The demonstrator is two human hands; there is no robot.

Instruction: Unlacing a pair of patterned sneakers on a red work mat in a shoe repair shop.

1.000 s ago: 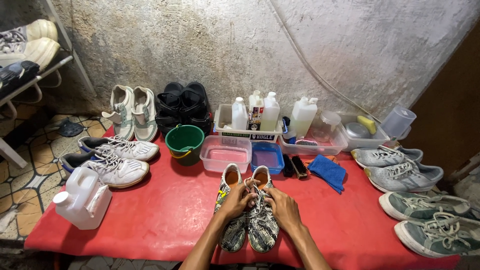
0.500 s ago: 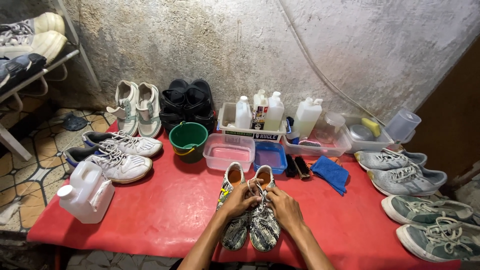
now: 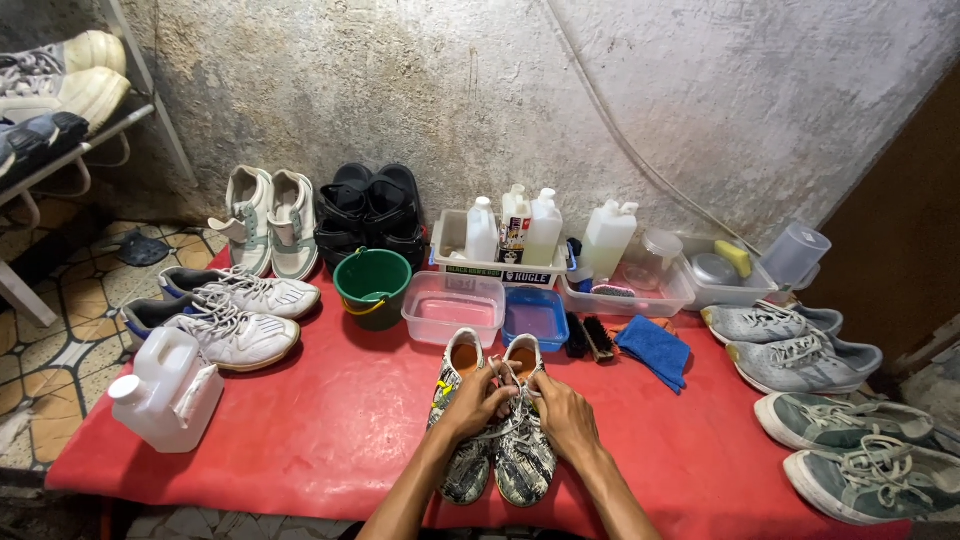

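Hands [image 3: 525, 405] on patterned sneakers [image 3: 497, 430]

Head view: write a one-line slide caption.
Both hands, left and right, work the laces of patterned sneakers on a red table, amid shoes, bottles and tubs.

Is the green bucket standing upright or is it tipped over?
Upright. The green bucket stands on the red table with its round opening facing up; its yellow handle hangs down the front.
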